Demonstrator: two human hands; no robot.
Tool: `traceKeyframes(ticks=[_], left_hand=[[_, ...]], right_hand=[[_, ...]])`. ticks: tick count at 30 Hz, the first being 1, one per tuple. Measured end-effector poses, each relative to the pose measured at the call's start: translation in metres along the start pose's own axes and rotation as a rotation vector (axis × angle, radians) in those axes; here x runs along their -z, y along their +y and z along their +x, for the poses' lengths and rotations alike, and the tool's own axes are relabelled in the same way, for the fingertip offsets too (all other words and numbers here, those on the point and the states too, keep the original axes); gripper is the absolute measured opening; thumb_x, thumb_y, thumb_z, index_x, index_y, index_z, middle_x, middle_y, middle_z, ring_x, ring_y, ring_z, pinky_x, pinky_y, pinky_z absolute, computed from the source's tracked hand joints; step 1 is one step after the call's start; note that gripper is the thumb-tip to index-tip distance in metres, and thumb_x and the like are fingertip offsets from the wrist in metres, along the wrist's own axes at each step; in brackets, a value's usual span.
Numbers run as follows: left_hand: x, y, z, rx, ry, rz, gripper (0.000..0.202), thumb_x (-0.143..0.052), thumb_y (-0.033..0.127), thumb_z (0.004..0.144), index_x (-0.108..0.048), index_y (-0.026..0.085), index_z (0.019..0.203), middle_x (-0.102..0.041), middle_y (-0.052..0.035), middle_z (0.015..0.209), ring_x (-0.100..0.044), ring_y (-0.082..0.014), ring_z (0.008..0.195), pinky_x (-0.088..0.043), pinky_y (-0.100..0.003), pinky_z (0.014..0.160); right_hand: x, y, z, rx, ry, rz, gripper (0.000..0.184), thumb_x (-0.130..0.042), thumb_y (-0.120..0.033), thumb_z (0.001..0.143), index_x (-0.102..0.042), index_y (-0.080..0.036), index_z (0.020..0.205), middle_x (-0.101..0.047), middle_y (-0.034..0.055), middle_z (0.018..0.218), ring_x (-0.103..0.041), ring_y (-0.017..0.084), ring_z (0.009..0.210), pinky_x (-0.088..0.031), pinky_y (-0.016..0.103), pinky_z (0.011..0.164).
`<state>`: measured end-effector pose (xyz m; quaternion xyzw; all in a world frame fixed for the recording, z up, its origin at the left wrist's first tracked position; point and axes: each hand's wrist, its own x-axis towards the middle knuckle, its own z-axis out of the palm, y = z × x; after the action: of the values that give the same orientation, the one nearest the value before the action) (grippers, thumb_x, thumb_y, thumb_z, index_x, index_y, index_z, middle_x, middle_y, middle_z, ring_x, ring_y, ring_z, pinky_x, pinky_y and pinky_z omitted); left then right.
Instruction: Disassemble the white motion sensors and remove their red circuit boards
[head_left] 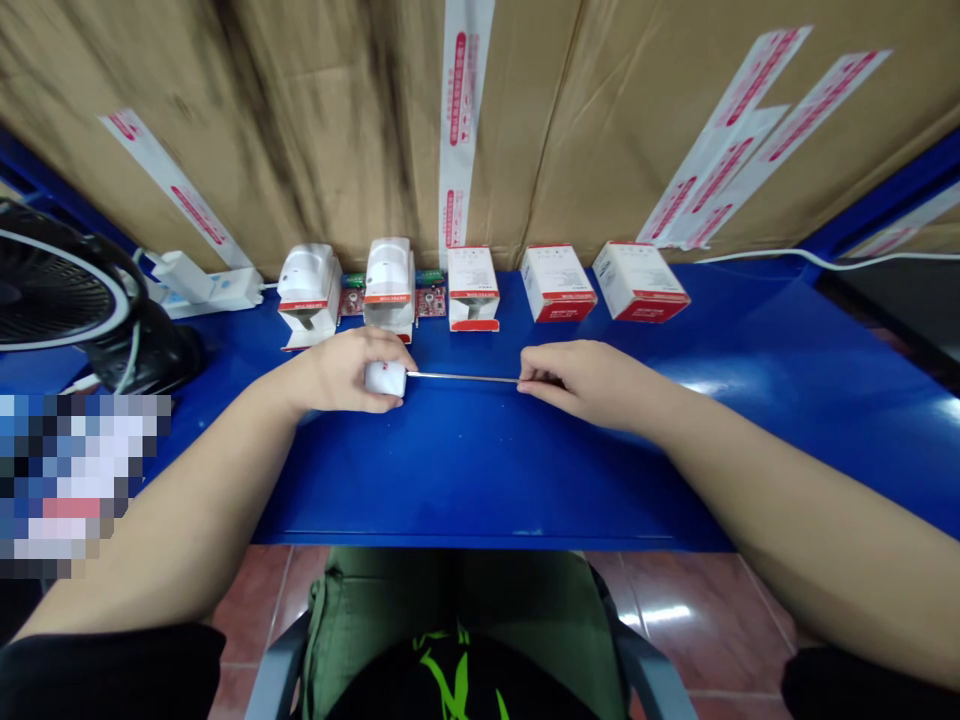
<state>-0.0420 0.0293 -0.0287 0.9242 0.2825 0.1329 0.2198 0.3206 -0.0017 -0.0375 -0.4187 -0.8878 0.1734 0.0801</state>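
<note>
My left hand (337, 368) is closed around a small white tape measure (385, 380) with a red mark, low over the blue table (465, 470). From its right side a thin, straight metal tape (465, 377) runs across to my right hand (581, 378). There the fingertips pinch the tape's far end, and the rest of that hand's fingers are curled. Behind my left hand stand two open white-and-red boxes, each with a white domed detector: the left detector (307, 270) and the right detector (390, 268).
An opened box (473, 285) and two closed boxes, one (556, 280) beside the other (639, 280), line the back. Red-and-green circuit boards (431, 300) lie between boxes. At left are a black fan (56, 285) and a power strip (225, 290). Taped cardboard (517, 120) forms the back wall.
</note>
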Motion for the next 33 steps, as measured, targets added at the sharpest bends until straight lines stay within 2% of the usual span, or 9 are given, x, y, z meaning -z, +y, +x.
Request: traceKeyframes(ticks=[4,10,15,19,22,25,27,33], left_hand=[[0.000,-0.001,0.000,-0.004,0.001,-0.003,0.032,-0.081,0.041,0.090,-0.080,0.022,0.116,-0.083,-0.0091,0.116,-0.079,-0.0273,0.110,-0.061,-0.044,0.105],[-0.001,-0.002,-0.001,-0.008,0.011,-0.008,0.032,-0.083,0.041,0.089,-0.081,0.024,0.116,-0.083,-0.0089,0.118,-0.079,-0.0273,0.111,-0.061,-0.044,0.106],[0.000,0.000,-0.002,-0.007,0.009,0.001,0.030,-0.083,0.038,0.089,-0.081,0.024,0.115,-0.083,-0.0081,0.118,-0.079,-0.0265,0.111,-0.062,-0.043,0.107],[-0.001,0.003,-0.001,-0.002,0.027,0.025,0.029,-0.082,0.043,0.092,-0.080,0.023,0.113,-0.084,-0.0084,0.116,-0.080,-0.0265,0.109,-0.062,-0.043,0.105],[-0.003,0.007,0.001,-0.035,0.067,0.034,0.025,-0.076,0.045,0.099,-0.081,0.022,0.108,-0.084,-0.0098,0.113,-0.080,-0.0266,0.108,-0.063,-0.043,0.103],[-0.005,0.012,0.004,-0.045,0.109,0.069,0.022,-0.067,0.038,0.104,-0.081,0.022,0.099,-0.083,-0.0109,0.115,-0.079,-0.0267,0.112,-0.063,-0.043,0.103],[-0.007,0.017,0.005,-0.018,0.121,0.114,0.023,-0.065,0.037,0.103,-0.082,0.023,0.096,-0.082,-0.0110,0.118,-0.079,-0.0270,0.111,-0.062,-0.044,0.104],[-0.014,0.031,0.009,0.073,0.108,0.233,0.027,-0.068,0.045,0.104,-0.083,0.023,0.101,-0.081,-0.0098,0.118,-0.076,-0.0295,0.109,-0.058,-0.049,0.102]], right_hand=[[-0.002,-0.004,-0.002,0.062,0.021,-0.040,0.011,-0.057,-0.027,0.103,-0.065,-0.024,0.096,-0.075,0.0048,0.098,-0.065,0.019,0.076,-0.043,0.031,0.069],[-0.003,0.001,-0.003,0.118,0.061,-0.144,0.027,-0.052,-0.029,0.108,-0.078,-0.027,0.115,-0.074,0.0067,0.105,-0.068,0.020,0.082,-0.046,0.031,0.069],[0.000,0.008,-0.004,0.119,0.060,-0.169,0.029,-0.052,-0.030,0.109,-0.080,-0.026,0.114,-0.074,0.0070,0.102,-0.068,0.020,0.081,-0.046,0.031,0.069],[0.004,0.010,-0.006,0.118,0.053,-0.169,0.028,-0.053,-0.029,0.108,-0.080,-0.025,0.114,-0.073,0.0069,0.101,-0.068,0.020,0.082,-0.047,0.031,0.070],[0.006,0.012,-0.006,0.116,0.046,-0.163,0.028,-0.053,-0.028,0.108,-0.080,-0.025,0.114,-0.073,0.0065,0.100,-0.069,0.020,0.083,-0.047,0.031,0.069],[0.009,0.015,-0.007,0.119,0.049,-0.146,0.027,-0.054,-0.028,0.107,-0.080,-0.027,0.113,-0.073,0.0060,0.100,-0.069,0.020,0.084,-0.048,0.031,0.070],[0.011,0.016,-0.008,0.121,0.048,-0.132,0.026,-0.055,-0.029,0.107,-0.080,-0.027,0.112,-0.074,0.0064,0.100,-0.070,0.021,0.085,-0.049,0.031,0.072],[0.016,0.013,-0.013,0.132,0.057,-0.116,0.029,-0.053,-0.032,0.107,-0.080,-0.027,0.112,-0.075,0.0084,0.101,-0.072,0.023,0.089,-0.052,0.033,0.074]])
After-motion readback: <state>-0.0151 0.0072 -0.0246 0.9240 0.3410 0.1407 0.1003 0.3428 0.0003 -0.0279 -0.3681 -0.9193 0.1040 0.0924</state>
